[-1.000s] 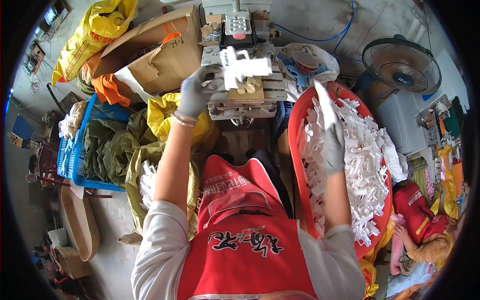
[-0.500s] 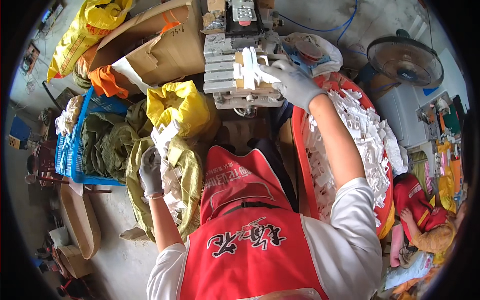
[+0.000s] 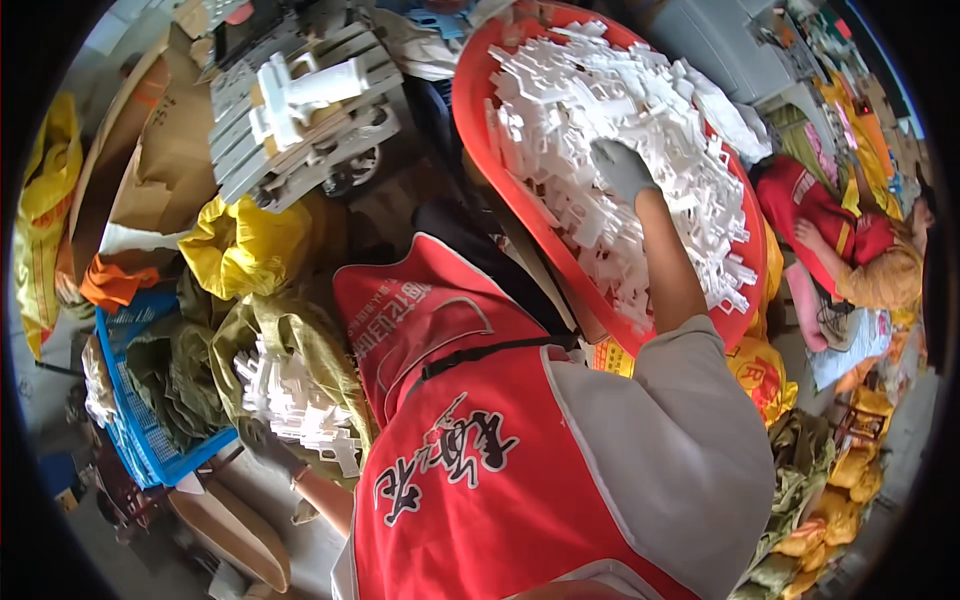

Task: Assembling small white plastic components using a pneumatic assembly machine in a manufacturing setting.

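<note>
Head view: your grey-gloved right hand point(image 3: 622, 170) has left the white pistol-shaped plastic piece point(image 3: 330, 85) over the grey slotted metal table point(image 3: 237, 160) and now reaches onto the white plastic pile point(image 3: 575, 95) in the red oval tub point(image 3: 472, 112). Your gloved left hand point(image 3: 268, 447) has dropped to the olive woven sack's point(image 3: 320, 325) lower edge. I cannot tell whether either hand's fingers grip anything.
</note>
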Demonstrator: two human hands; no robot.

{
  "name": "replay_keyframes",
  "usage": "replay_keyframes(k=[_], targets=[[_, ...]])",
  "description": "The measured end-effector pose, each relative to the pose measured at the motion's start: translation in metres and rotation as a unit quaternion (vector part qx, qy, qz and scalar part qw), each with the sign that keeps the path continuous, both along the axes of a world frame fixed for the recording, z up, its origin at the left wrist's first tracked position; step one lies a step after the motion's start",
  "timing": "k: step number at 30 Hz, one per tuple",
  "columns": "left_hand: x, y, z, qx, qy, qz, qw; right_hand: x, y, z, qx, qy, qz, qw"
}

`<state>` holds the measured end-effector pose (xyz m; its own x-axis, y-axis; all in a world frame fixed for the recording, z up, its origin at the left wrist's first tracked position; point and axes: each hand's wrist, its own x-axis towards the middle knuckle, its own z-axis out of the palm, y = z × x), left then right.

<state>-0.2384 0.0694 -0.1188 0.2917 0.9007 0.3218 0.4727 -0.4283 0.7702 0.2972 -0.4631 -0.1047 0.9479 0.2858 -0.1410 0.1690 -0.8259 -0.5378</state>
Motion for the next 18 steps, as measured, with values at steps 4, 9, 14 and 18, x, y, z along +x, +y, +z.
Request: replay_keyframes(k=[4, 9, 14, 18], targets=[[0.009, -0.003, 0.011, -0.016, 0.083, 0.053, 0.995, -0.054, -0.049, -0.061, -0.206, 0.020, -0.007, 0.978], [0.095, -0.043, 0.046, 0.095, 0.190, -0.063, 0.975, -0.114, -0.035, -0.068, -0.248, -0.153, 0.189, 0.938], [0.139, -0.054, 0.057, 0.058, 0.174, -0.160, 0.970, -0.094, -0.018, -0.065, -0.151, -0.116, 0.162, 0.968], [0.141, -0.051, 0.054, 0.059, 0.163, -0.159, 0.972, -0.071, -0.045, -0.053, 0.212, -0.048, -0.121, 0.969]])
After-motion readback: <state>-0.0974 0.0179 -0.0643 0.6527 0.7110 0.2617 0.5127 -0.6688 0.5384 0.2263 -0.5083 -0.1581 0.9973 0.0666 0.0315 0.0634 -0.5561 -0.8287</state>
